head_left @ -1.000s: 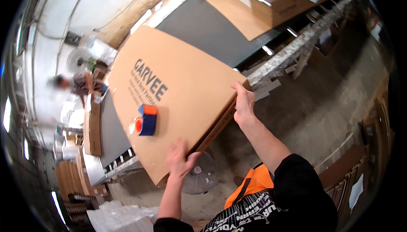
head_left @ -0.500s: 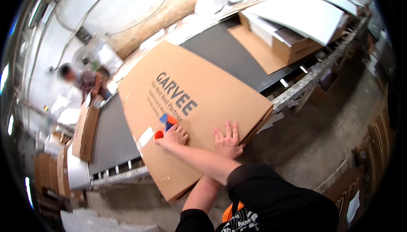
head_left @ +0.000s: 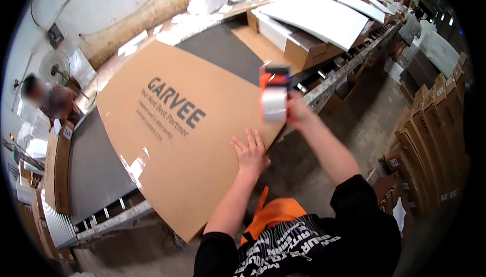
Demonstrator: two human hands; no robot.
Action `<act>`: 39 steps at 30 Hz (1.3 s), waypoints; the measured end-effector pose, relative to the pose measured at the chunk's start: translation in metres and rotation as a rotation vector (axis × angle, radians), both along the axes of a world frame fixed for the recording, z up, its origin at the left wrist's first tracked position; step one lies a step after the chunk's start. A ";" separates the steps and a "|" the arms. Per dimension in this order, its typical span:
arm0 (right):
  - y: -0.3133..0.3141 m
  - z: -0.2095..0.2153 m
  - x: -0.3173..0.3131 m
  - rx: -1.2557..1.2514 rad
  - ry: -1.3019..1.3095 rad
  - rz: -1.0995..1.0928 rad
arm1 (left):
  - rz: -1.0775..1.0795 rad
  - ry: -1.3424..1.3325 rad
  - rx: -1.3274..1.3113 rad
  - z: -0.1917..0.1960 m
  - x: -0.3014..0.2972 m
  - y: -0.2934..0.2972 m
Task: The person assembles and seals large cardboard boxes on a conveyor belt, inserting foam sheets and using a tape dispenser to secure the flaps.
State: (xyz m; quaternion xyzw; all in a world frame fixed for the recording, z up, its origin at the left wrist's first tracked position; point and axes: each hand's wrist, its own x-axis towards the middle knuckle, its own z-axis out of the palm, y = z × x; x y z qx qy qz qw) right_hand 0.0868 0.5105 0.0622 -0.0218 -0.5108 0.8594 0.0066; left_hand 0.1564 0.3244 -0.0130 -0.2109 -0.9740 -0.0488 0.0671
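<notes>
A large flat brown cardboard box with dark print lies across a grey conveyor belt. My left hand presses flat on the box's near right part, fingers spread. My right hand is raised above the box's right edge and grips a tape dispenser with an orange and black frame and a roll of clear tape, blurred by motion. A strip of clear tape shines on the box's near left edge.
Another person stands at the far left beside the belt. More cardboard boxes and white panels lie further along the line. Stacked flat cartons stand at the right. A roller rail runs along the belt's edge.
My right hand has lifted the tape dispenser off the box and swung it up to the right. My left hand stays flat on the box.
</notes>
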 end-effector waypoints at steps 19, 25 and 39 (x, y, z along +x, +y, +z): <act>0.047 0.023 0.066 2.002 0.083 0.616 | 0.040 0.005 -0.051 0.019 0.005 0.000; 0.001 -0.035 0.063 1.954 -0.083 0.727 | 0.017 0.002 -0.065 0.026 0.005 0.001; -0.162 0.045 0.222 1.487 0.442 0.122 | 0.137 0.095 -0.034 0.015 0.213 -0.305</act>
